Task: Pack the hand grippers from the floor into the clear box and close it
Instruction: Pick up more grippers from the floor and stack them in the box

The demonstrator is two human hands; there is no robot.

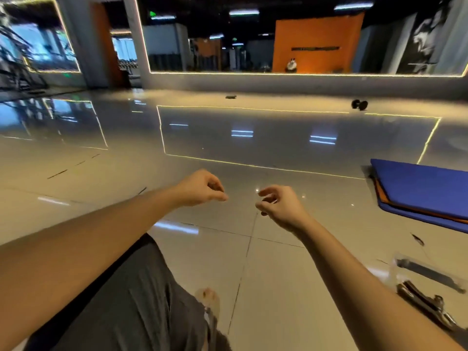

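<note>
Tile floor [278, 279] lies under left hand [201, 188] and right hand [279, 206], both loosely curled.

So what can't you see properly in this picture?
All in the head view:
- Box: cut off by the right edge; open or closed, can't tell.
- Grippers: blurred, so the count is unclear.
- Dark thing far away: too small to name.
- Mat: cut off by the right edge.
</note>
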